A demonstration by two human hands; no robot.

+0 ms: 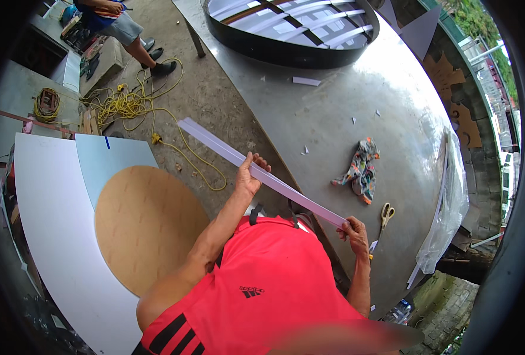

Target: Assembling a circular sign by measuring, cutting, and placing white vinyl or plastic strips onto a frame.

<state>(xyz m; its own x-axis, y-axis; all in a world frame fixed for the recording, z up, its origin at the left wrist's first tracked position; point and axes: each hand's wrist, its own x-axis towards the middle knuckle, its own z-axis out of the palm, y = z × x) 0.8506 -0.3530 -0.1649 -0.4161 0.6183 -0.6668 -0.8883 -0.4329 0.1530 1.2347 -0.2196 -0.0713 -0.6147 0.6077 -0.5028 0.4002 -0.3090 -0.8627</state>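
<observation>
Across the front of my body I hold a long, pale lilac-white strip with a crease along its length. My left hand is closed round it near the middle, thumb on top. The strip's right end is gripped by my right hand, beside the metal table's edge. Its far left end sticks out over the floor. On the table, near my right hand, lie scissors with pale handles and a small tool with a yellow part, partly hidden by that hand. A crumpled patterned cloth lies farther off.
A large round black-rimmed frame with white strips across it stands on the metal table. Clear plastic sheeting lies along the right edge. At left are a brown disc, white panels, yellow cable and another person.
</observation>
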